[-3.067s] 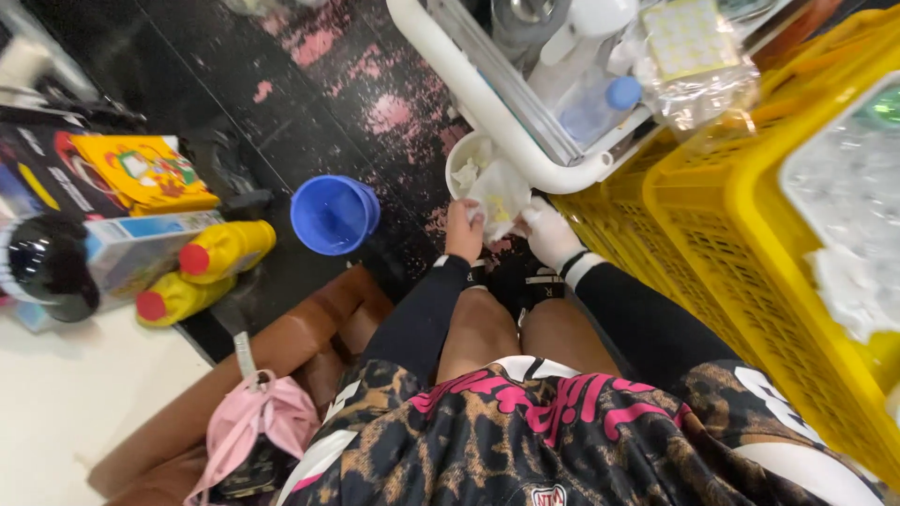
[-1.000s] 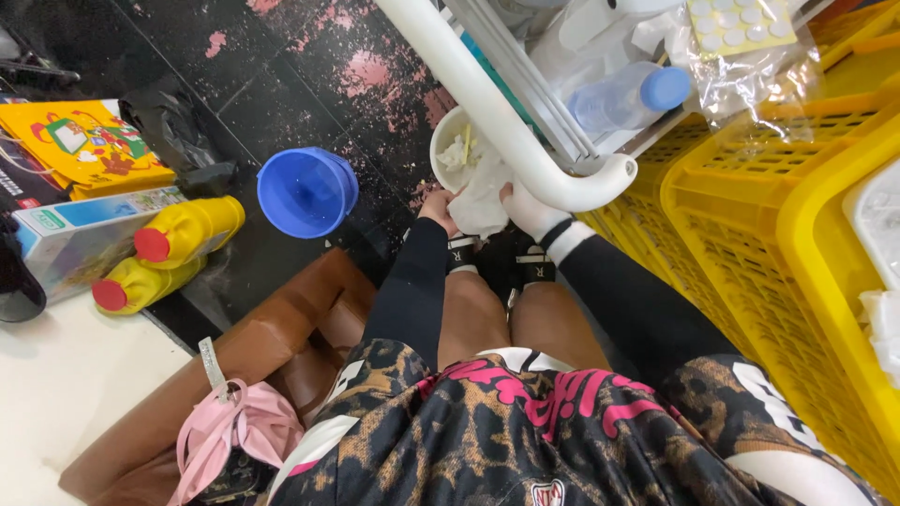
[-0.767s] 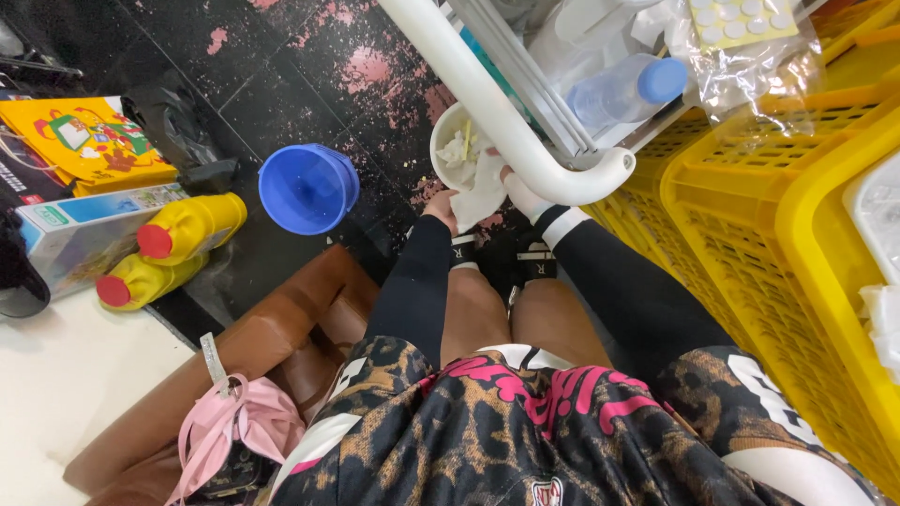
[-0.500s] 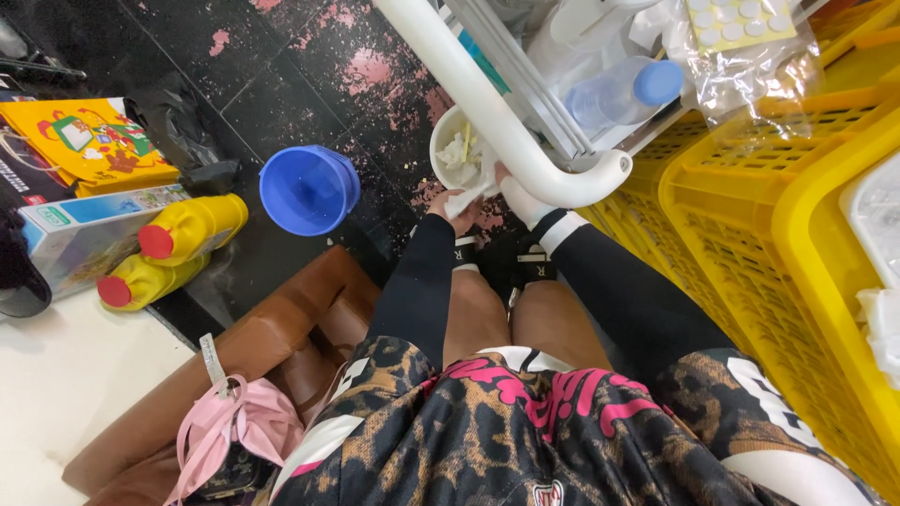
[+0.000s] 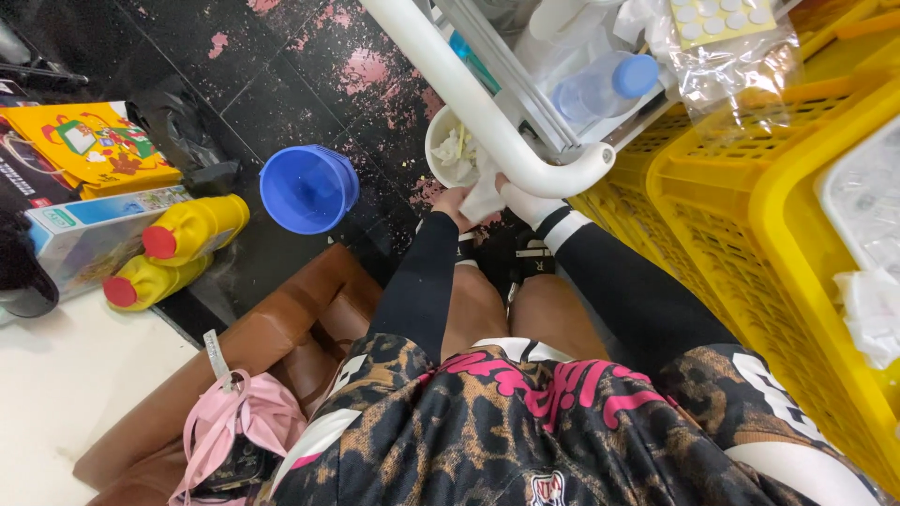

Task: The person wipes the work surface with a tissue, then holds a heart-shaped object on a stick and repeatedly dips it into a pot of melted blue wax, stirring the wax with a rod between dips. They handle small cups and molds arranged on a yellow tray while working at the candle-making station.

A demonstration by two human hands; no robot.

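Far left: we see a yellow picture box (image 5: 89,145) and a long pale carton (image 5: 89,234) on the dark floor (image 5: 281,66), well apart from our fingers.
Bottles: two yellow bottles (image 5: 192,230) with red caps lie side by side, left of our fingers and well apart from them.
Bag: a pink bag (image 5: 246,426) sits on a brown leather seat (image 5: 281,342), nearer to us than our fingers and to their left.
Blue bucket: a blue bucket (image 5: 307,187) stands on the floor, left of our left hand and apart from it.
Left hand: our left hand (image 5: 453,203), bare below a black sleeve, has its fingers pinched on the lower edge of a white cloth (image 5: 486,192).
White cloth: it hangs between our two hands, touching both, just under the white tube (image 5: 469,98) and just beside the white bucket (image 5: 448,150).
White bucket: it stands on the floor just beyond our fingers and holds crumpled white scraps.
Right hand: our right hand (image 5: 520,199), in a white glove, touches the right edge of the cloth; the tube hides most of its fingers, so we cannot tell how they are set.
Cart: above the tube a clear bottle with a blue cap (image 5: 605,84) lies on the cart shelf, beyond our fingers to the right.
Far right: yellow slatted crates (image 5: 741,215) stand right of our right hand, near our right arm.
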